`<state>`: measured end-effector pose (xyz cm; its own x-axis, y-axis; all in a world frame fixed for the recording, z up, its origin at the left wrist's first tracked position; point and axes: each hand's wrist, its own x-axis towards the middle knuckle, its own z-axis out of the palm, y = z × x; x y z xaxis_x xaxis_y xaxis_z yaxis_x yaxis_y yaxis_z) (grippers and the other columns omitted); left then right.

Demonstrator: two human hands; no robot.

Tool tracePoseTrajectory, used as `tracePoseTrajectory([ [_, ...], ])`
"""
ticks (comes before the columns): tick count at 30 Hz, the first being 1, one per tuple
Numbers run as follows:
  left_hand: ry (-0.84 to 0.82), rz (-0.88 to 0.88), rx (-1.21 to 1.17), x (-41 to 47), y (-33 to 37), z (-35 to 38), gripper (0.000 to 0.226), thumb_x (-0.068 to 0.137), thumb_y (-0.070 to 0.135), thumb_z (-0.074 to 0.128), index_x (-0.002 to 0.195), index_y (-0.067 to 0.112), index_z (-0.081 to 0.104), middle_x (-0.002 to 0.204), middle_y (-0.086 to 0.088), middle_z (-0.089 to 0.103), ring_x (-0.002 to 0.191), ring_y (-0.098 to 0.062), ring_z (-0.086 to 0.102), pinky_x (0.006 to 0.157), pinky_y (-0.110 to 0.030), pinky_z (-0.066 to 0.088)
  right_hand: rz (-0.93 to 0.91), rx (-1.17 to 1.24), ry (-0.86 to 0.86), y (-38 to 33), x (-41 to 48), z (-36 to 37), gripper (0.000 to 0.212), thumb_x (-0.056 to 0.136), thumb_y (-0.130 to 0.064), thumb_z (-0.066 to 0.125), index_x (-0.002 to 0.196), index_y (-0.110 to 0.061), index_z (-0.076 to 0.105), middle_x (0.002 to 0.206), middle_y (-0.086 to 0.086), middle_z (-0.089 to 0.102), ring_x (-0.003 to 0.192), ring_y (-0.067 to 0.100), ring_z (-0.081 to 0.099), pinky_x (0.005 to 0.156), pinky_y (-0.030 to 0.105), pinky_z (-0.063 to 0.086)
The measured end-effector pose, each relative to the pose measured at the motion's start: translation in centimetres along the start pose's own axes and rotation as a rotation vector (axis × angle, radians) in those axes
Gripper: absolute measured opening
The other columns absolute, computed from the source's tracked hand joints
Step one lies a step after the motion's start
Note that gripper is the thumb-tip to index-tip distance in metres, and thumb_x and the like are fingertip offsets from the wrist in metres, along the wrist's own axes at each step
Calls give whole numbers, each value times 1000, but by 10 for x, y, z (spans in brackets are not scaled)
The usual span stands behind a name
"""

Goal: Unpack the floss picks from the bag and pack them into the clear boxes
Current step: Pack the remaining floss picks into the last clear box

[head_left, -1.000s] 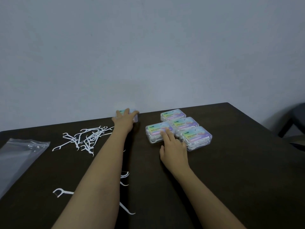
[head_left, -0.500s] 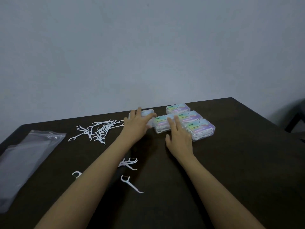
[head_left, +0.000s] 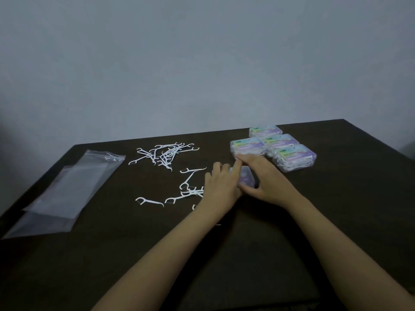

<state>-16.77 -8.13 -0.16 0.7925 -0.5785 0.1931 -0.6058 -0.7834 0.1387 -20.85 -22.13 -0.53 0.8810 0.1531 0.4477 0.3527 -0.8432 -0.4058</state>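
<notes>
A small clear box (head_left: 247, 178) with a coloured label lies on the dark table (head_left: 336, 221) between my hands. My left hand (head_left: 221, 185) grips its left side and my right hand (head_left: 265, 178) grips its right side, thumb under the near edge. Several filled clear boxes (head_left: 276, 147) stand together just behind my right hand. White floss picks lie loose in a pile (head_left: 165, 153) at the back and in a smaller scatter (head_left: 186, 191) beside my left hand. The empty clear plastic bag (head_left: 65, 191) lies flat at the left.
A grey wall rises behind the table's far edge. The table's right corner falls away near the filled boxes. Bare dark tabletop stretches in front of my forearms.
My left hand has drawn the clear box from the far edge toward me. My right hand left the filled boxes and took hold of that box too. The view shifted left.
</notes>
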Motion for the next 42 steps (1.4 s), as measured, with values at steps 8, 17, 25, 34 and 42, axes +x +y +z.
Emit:
tracePoseTrajectory([
  [8, 32, 18, -380, 0, -29, 16, 64, 85, 25, 62, 137, 8, 28, 145, -10, 28, 136, -27, 18, 109, -27, 15, -181, -365, -90, 0, 4, 1, 55, 71, -14, 77, 123, -8, 59, 112, 17, 64, 97, 30, 63, 83, 41, 51],
  [17, -11, -93, -649, 7, -42, 14, 82, 74, 18, 75, 136, 7, 22, 126, -11, 51, 117, -27, 52, 104, -45, 36, -143, -813, -372, -31, 16, 13, 59, 91, -13, 54, 142, 0, 25, 136, 35, 38, 123, 40, 46, 91, 44, 47],
  [25, 16, -81, -716, 11, -48, 19, 74, 78, 9, 65, 136, 11, 20, 94, 16, 48, 120, -29, 46, 113, -48, 21, -260, -852, -496, -48, 26, 5, 55, 99, -10, 34, 146, -12, 7, 119, 33, 47, 106, 43, 52, 81, 46, 48],
  [34, -55, -80, -814, 11, -58, 15, 106, 65, 11, 81, 141, 32, 10, 116, -3, 46, 118, -21, 45, 101, -43, 42, -127, -661, -3, -6, 43, 1, 65, 47, -10, 90, 102, -8, 55, 90, 19, 68, 75, 31, 69, 53, 34, 55],
  [42, -62, -96, -877, 7, -58, 9, 121, 63, 4, 82, 145, 38, 0, 110, 1, 50, 105, -8, 51, 74, -9, 43, 296, -448, -90, 2, 61, 28, 35, 98, -17, 42, 132, -23, 47, 154, 14, 16, 144, 33, 3, 115, 48, 7],
])
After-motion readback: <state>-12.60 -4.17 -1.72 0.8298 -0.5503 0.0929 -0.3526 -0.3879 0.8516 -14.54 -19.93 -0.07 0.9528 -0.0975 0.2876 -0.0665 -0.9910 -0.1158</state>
